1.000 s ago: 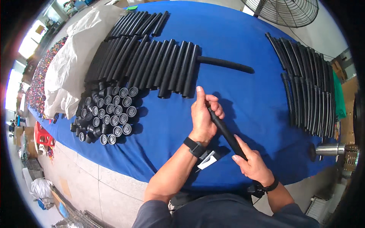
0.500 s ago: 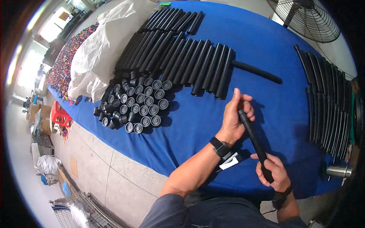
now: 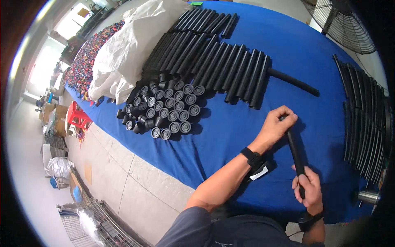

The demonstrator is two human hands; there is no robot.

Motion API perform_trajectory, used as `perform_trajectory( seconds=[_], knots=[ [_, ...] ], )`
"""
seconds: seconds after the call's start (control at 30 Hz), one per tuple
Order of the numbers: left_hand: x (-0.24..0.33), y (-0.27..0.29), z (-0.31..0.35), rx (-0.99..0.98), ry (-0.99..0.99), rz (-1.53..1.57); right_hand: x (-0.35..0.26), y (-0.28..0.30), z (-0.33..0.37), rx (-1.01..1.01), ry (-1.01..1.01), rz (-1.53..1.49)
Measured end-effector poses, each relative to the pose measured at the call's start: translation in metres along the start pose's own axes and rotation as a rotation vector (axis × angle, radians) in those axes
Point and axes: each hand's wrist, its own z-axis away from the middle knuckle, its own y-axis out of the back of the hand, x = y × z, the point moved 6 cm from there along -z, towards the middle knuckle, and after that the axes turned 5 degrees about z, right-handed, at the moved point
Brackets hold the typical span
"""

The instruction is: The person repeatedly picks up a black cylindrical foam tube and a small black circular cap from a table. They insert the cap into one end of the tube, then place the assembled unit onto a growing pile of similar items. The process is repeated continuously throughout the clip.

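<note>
A black tube (image 3: pixel 295 149) slants between my two hands above the blue cloth. My left hand (image 3: pixel 278 124) is closed around its far end, fingers curled over the tip. Lower down, my right hand (image 3: pixel 309 187) grips the near end of the same tube. Left of my hands lies a cluster of round black caps (image 3: pixel 177 106), several showing ringed faces. Beyond them, black tubes (image 3: pixel 230 72) are laid side by side in rows. A single tube (image 3: pixel 293 81) lies crosswise at the row's right end.
Thin black rods (image 3: pixel 362 119) are stacked at the table's right edge, near a metal cylinder (image 3: pixel 369 196). A wire-guarded fan (image 3: pixel 343 29) stands at the far right. A white sheet (image 3: pixel 123 53) and a heap of small coloured pieces (image 3: pixel 92 61) lie on the left. A red stool (image 3: pixel 77 116) stands beyond the table.
My left hand, which had its fingers raised beside the tube's far end, has closed over that end. My right hand keeps its grip on the near end. The view has shifted slightly.
</note>
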Motion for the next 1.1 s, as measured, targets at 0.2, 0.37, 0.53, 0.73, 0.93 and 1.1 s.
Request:
perform_trajectory(
  seconds=[0.2, 0.37, 0.53, 0.73, 0.93, 1.1],
  knots=[
    [-0.001, 0.000, 0.004, -0.045, 0.040, 0.118, -0.009, -0.015, 0.007, 0.015, -0.015, -0.335],
    [0.003, -0.007, 0.006, -0.032, 0.108, 0.119, 0.006, -0.005, 0.002, -0.031, -0.034, -0.211],
    [-0.003, -0.002, 0.003, 0.004, 0.024, 0.114, 0.003, -0.006, 0.000, -0.071, 0.019, -0.164],
    [-0.008, 0.000, 0.000, 0.014, -0.036, 0.171, 0.002, -0.004, -0.002, -0.053, -0.005, -0.163],
    [-0.004, -0.003, 0.003, 0.029, -0.058, 0.174, 0.003, 0.001, -0.002, -0.039, 0.027, -0.097],
    [0.006, -0.004, 0.003, 0.046, -0.112, -0.022, -0.010, 0.009, -0.007, 0.273, 0.771, 0.842]
  ],
)
